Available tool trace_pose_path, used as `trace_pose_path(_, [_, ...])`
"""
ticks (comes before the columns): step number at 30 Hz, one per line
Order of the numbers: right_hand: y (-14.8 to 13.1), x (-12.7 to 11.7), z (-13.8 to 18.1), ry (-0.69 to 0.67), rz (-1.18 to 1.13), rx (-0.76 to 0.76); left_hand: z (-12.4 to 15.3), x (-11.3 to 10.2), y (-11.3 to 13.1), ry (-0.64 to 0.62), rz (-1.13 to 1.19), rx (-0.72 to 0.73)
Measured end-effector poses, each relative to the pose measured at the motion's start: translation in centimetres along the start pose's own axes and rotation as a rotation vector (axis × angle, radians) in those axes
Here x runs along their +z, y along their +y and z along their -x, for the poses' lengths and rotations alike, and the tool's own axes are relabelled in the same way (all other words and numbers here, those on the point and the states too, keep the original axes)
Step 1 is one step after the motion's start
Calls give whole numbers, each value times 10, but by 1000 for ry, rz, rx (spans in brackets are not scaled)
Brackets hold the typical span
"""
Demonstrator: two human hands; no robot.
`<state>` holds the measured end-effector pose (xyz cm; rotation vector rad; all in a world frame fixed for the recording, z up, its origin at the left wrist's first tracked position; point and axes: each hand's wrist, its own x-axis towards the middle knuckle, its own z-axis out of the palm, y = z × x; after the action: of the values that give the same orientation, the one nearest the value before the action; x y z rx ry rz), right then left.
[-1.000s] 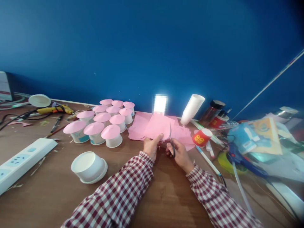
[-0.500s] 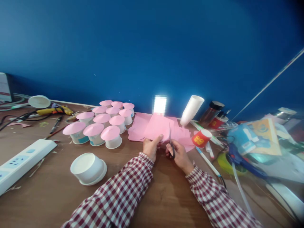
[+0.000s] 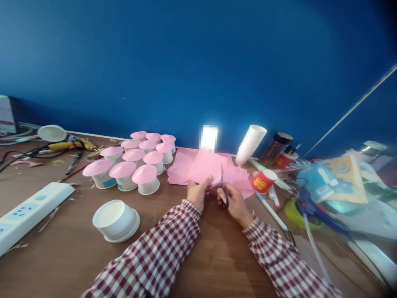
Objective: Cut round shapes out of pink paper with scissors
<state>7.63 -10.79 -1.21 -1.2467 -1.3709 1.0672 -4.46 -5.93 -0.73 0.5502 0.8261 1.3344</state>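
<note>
While a cluster of small white cups [image 3: 134, 159] stands on the table [image 3: 62, 256], each capped by a pink disc that hides its inside, a white tub [image 3: 116, 219] sits upside down nearer the person and a red paper cup [image 3: 263, 180] lies on its side to the right, with nothing seen in it. The scissors [image 3: 222, 182] are at the near edge of the pink paper [image 3: 204, 165], long axis almost straight away from the person, tips toward the blue wall, blades close together. The right hand [image 3: 236, 203] is closed on their handles, wrist low on the table. The left hand [image 3: 197, 193] pinches the sheet's near edge, thumb on top.
</note>
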Motion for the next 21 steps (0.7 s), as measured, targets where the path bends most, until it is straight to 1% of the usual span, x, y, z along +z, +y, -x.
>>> trace_pose_path(21, [1, -2, -2, -11, 24, -13, 1, 1, 2, 11, 19, -12])
